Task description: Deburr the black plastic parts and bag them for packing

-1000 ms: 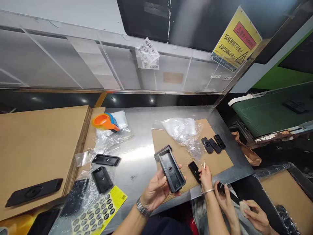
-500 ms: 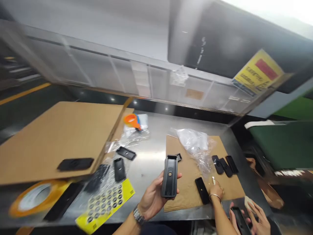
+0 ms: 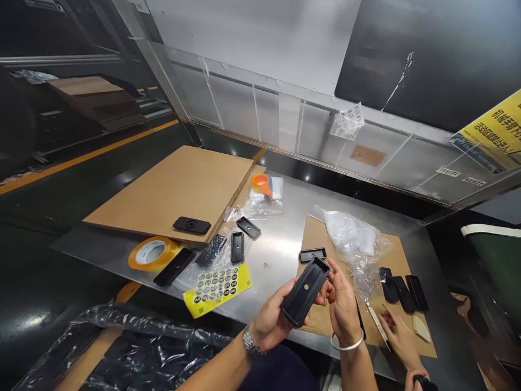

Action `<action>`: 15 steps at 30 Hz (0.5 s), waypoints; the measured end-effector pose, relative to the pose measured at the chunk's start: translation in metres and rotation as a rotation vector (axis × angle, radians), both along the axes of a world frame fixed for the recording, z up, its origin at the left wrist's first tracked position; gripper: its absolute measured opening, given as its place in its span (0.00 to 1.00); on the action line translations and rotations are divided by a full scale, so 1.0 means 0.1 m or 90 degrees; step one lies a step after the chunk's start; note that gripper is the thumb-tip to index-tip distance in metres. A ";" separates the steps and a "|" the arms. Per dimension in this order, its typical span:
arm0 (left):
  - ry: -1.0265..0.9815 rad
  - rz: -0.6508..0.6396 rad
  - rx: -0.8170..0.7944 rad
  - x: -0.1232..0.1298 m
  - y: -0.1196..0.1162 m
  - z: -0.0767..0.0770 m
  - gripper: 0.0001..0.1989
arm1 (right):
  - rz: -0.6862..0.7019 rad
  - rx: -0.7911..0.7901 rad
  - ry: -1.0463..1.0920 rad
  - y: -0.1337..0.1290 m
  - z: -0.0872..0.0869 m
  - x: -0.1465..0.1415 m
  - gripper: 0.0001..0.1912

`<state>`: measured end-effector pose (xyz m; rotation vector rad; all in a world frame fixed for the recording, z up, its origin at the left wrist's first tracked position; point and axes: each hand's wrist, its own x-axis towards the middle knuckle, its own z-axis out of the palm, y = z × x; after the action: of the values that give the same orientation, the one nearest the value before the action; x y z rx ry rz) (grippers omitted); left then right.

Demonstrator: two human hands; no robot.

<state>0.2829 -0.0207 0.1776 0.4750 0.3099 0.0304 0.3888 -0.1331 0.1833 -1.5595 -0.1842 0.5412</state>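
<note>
A long, hollow black plastic case (image 3: 306,292) with a small round hole in its floor is tilted in front of me, open side up. My left hand (image 3: 273,320), wearing a metal watch, is closed around its lower left end. At its upper right edge, the fingers of my right hand (image 3: 341,304), with a silver bangle on the wrist, grip the case. Behind it another black case (image 3: 312,255) lies on the cardboard. A pale-handled knife (image 3: 378,326) lies right of my right hand, beside a co-worker's hand (image 3: 401,336).
Several black parts (image 3: 406,294), a clear bag (image 3: 352,233) and a beige block (image 3: 421,328) lie right. Leftward are a yellow sticker sheet (image 3: 220,288), tape roll (image 3: 151,253), orange tape dispenser (image 3: 261,184) and cardboard stack (image 3: 171,190). A transparent panel (image 3: 268,119) stands behind.
My right hand has come from the cardboard to the case, which is now turned diagonally. The co-worker's hand has moved toward the knife; the beige block now lies on the cardboard. My view has swung left.
</note>
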 end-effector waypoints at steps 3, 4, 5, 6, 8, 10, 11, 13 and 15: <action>0.006 -0.024 0.029 -0.08 -0.05 0.03 0.19 | 0.054 0.057 0.124 0.21 0.00 -0.12 0.27; 0.012 -0.037 0.032 -0.10 -0.07 0.04 0.19 | 0.051 0.063 0.150 0.20 0.01 -0.13 0.27; 0.018 -0.049 0.034 -0.13 -0.08 0.04 0.19 | 0.037 0.059 0.161 0.17 0.02 -0.14 0.27; 0.023 -0.061 0.035 -0.15 -0.09 0.05 0.19 | 0.026 0.052 0.168 0.14 0.03 -0.14 0.26; 0.028 -0.074 0.038 -0.18 -0.11 0.06 0.19 | 0.015 0.039 0.175 0.07 0.05 -0.15 0.26; 0.038 -0.080 0.042 -0.20 -0.12 0.08 0.19 | 0.010 0.035 0.172 0.03 0.05 -0.16 0.26; 0.044 -0.084 0.045 -0.21 -0.13 0.09 0.19 | 0.008 0.034 0.167 0.02 0.05 -0.16 0.26; 0.055 -0.090 0.057 -0.22 -0.13 0.12 0.19 | 0.004 0.034 0.151 0.00 0.03 -0.17 0.25; 0.061 -0.088 0.076 -0.25 -0.13 0.15 0.19 | 0.001 0.033 0.140 -0.01 0.01 -0.17 0.25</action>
<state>0.2583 -0.0335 0.1925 0.6160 0.3700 -0.1097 0.3722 -0.1342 0.1840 -1.4373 -0.0309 0.6993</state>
